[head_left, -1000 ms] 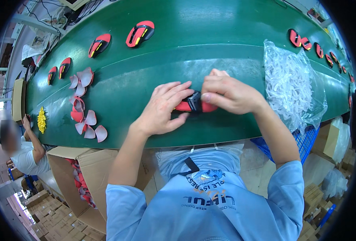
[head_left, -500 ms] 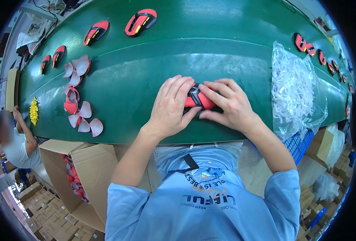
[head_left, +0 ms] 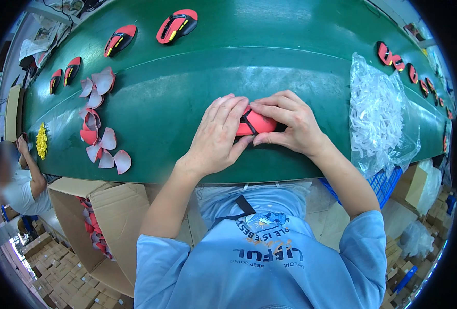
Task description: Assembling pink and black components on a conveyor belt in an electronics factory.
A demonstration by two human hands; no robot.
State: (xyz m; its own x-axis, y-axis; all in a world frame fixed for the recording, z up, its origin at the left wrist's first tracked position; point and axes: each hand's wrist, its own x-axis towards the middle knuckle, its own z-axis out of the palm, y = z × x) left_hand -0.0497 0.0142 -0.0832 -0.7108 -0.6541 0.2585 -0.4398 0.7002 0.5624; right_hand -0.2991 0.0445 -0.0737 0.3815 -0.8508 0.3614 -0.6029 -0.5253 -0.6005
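Over the near middle of the green bench, both hands grip a red and black computer mouse (head_left: 259,123). My left hand (head_left: 217,135) wraps its left end, palm down, with the fingers closed over the top and the thumb at the near side. My right hand (head_left: 294,124) holds the right part, its fingers bent across the red shell and its thumb along the near edge. Much of the mouse is hidden under the fingers. To the left lie several loose curved red shell pieces (head_left: 109,139), many with their pale insides upward.
A clear bag of white plastic parts (head_left: 375,118) lies at right, above a blue crate (head_left: 388,185). More mice (head_left: 177,26) line the belt's far side. Yellow parts (head_left: 42,141) are piled left, near another person (head_left: 19,180). An open carton (head_left: 120,211) stands below.
A red shell now covers the mouse where a dark V-shaped part showed before. My right hand's fingers have shifted slightly left and up over it. The far-left mice appear slightly further left.
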